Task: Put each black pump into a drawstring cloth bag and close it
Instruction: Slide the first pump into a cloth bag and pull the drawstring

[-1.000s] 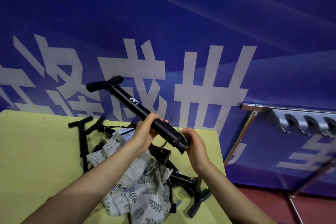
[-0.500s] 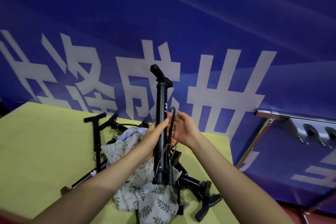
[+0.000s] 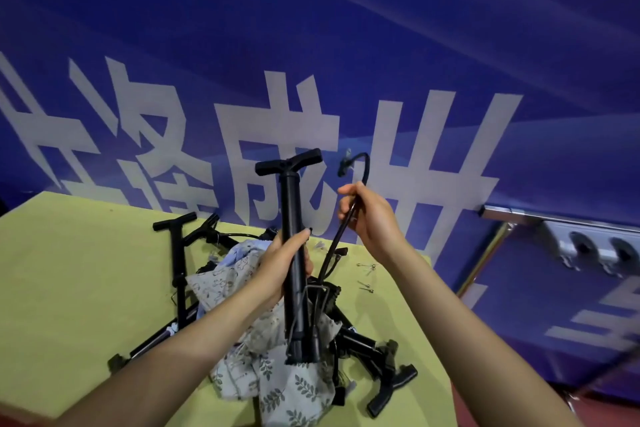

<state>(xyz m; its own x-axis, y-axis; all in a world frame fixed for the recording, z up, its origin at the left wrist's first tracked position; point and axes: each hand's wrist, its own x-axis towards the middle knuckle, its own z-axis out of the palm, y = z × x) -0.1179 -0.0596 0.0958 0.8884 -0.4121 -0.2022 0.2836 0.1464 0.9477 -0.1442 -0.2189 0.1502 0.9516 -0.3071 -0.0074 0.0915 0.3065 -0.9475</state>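
I hold a black pump (image 3: 293, 218) upright over the table, its T-handle at the top. My left hand (image 3: 284, 265) grips the barrel at mid-height. My right hand (image 3: 369, 222) pinches the pump's black hose (image 3: 360, 167), which curves up and ends in a nozzle above my fingers. Below the pump lies a heap of patterned cloth bags (image 3: 277, 378), leaf-printed and crumpled. Several other black pumps (image 3: 178, 260) lie on and around the cloth.
The yellow-green table (image 3: 69, 288) ends at a right edge near my right forearm. A few small metal needles (image 3: 367, 267) lie near the far right corner. A blue banner with white characters hangs behind. A metal rack (image 3: 571, 239) stands to the right.
The pump swung from slanted to upright, then turned so its T-handle faces me broadside. My right hand left the pump's base and pulled the hose up and out to the right.
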